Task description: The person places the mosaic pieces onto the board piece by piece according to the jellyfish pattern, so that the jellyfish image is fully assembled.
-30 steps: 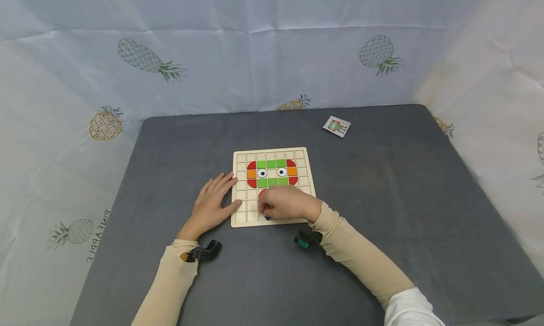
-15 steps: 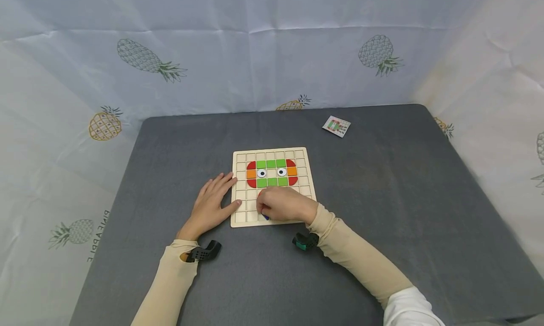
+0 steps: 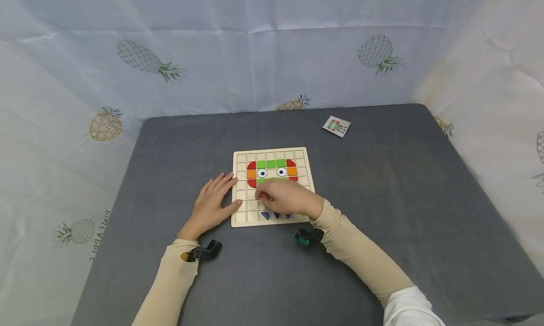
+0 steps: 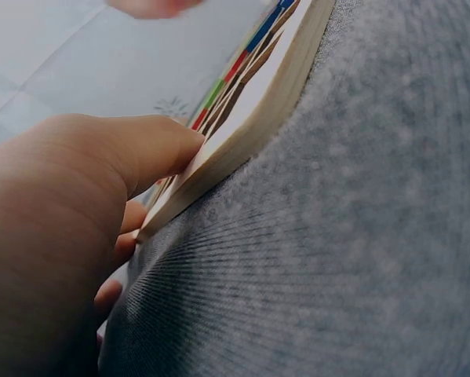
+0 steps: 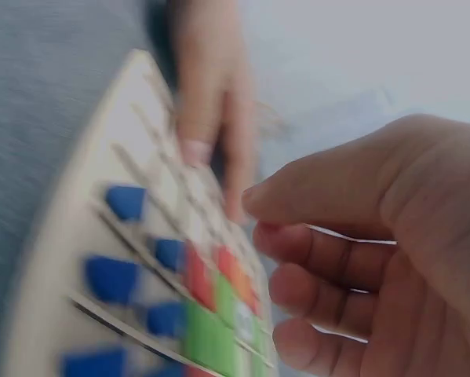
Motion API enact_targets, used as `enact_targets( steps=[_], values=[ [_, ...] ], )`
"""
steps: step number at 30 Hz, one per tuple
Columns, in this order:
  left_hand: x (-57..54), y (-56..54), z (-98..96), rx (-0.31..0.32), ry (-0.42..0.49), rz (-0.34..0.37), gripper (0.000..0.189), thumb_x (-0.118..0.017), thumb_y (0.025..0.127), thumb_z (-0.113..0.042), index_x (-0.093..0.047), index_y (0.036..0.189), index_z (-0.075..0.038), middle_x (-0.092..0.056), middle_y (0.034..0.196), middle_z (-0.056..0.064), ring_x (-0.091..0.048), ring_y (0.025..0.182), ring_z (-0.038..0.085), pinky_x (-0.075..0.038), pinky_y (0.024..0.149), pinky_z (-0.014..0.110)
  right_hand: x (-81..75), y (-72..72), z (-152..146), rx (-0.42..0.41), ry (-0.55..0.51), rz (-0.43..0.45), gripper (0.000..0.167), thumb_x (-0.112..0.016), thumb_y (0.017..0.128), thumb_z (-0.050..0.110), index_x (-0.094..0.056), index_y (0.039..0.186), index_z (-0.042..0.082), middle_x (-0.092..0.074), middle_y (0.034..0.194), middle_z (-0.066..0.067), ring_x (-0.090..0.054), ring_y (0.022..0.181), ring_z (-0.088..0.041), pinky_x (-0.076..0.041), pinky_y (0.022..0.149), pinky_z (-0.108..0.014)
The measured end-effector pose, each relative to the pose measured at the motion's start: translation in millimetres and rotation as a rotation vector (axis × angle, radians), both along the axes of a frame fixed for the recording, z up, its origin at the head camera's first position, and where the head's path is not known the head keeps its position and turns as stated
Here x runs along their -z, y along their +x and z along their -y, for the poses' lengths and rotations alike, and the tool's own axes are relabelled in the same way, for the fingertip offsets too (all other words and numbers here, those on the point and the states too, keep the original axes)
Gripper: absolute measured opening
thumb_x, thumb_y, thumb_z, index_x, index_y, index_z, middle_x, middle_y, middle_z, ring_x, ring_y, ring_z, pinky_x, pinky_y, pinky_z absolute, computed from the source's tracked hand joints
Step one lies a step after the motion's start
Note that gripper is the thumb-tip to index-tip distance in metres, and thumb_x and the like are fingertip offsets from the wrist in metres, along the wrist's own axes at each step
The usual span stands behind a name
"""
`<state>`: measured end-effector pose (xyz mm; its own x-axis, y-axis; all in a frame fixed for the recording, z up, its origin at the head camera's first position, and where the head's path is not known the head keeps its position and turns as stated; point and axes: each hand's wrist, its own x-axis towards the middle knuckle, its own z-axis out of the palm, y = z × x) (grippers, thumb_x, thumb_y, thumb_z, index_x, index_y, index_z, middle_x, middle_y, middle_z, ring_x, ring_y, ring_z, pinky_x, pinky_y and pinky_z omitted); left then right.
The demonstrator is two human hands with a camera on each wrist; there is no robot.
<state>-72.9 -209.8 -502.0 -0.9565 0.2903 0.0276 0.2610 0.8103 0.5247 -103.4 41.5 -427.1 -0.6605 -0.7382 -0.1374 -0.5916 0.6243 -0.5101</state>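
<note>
A square wooden grid board (image 3: pixel 238 217) lies on the grey table. Green, red and orange tiles and two eye tiles form a block in its upper half. Blue tiles (image 3: pixel 265 215) sit along the near rows; the right wrist view shows several blue tiles (image 5: pixel 111 279), blurred. My left hand (image 3: pixel 210 208) rests with spread fingers at the board's left edge, its thumb (image 4: pixel 168 145) on the rim. Over the board's lower middle is my right hand (image 3: pixel 286 197), fingers loosely bent. In the right wrist view no tile shows between its thumb and fingers. It hides some cells.
A small printed card (image 3: pixel 336 126) with a coloured pattern lies near the far edge of the table (image 3: pixel 382 175). Pineapple-print cloth (image 3: pixel 263 56) hangs behind and at both sides.
My right hand has moved up and away from the board's near row, uncovering blue tiles there. Its fingers look less tightly bent. My left hand stays in place.
</note>
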Motion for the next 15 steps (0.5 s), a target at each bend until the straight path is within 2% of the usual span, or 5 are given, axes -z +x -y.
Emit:
enact_targets(
  steps=[5,8,12,14,15],
  values=[
    [1.8,-5.4,2.3,-0.001,0.068,0.036,0.069,-0.064,0.097,-0.040,-0.041,0.157,-0.016,-0.026,0.169,0.006,-0.018,0.158,0.030,-0.007,0.130,0.053,-18.3,-22.1,-27,0.057,-0.123,0.045,0.026,-0.053,0.101,0.009,-0.071,0.119,0.005,-0.072,0.103,-0.007,-0.055,0.072,-0.011,-0.050,0.069,-0.025],
    [-4.9,-9.4,10.4,-0.003,0.209,0.166,0.068,-0.063,0.099,-0.038,-0.036,0.159,-0.018,-0.020,0.171,0.006,-0.014,0.159,0.032,-0.008,0.129,0.058,-27.4,-38.5,-49,0.099,-0.202,0.100,0.027,-0.050,0.103,0.010,-0.069,0.121,0.005,-0.072,0.102,-0.011,-0.056,0.075,-0.014,-0.049,0.068,-0.028],
    [-30.7,-19.6,32.0,-0.004,0.358,0.420,0.070,-0.057,0.103,-0.042,-0.026,0.162,-0.021,-0.013,0.172,0.007,-0.008,0.159,0.037,-0.014,0.127,0.065,-37.3,-63.2,-75,0.170,-0.229,0.135,0.025,-0.049,0.106,0.015,-0.069,0.120,0.010,-0.070,0.107,-0.011,-0.056,0.081,-0.019,-0.047,0.068,-0.032],
    [-50.0,-30.0,44.5,0.000,0.340,0.495,0.073,-0.054,0.103,-0.050,-0.023,0.163,-0.023,-0.013,0.172,0.006,-0.009,0.159,0.039,-0.017,0.125,0.066,-43.7,-77.5,-86,0.219,-0.193,0.130,0.024,-0.049,0.106,0.016,-0.068,0.120,0.011,-0.069,0.111,-0.010,-0.059,0.086,-0.021,-0.049,0.072,-0.035],
    [-60.5,-36.6,50.4,0.010,0.306,0.501,0.076,-0.054,0.102,-0.054,-0.022,0.163,-0.023,-0.014,0.172,0.007,-0.009,0.158,0.040,-0.018,0.125,0.067,-47.2,-85.3,-91,0.243,-0.167,0.119,0.024,-0.049,0.107,0.016,-0.068,0.121,0.011,-0.069,0.114,-0.011,-0.060,0.090,-0.023,-0.050,0.075,-0.037]
  ],
)
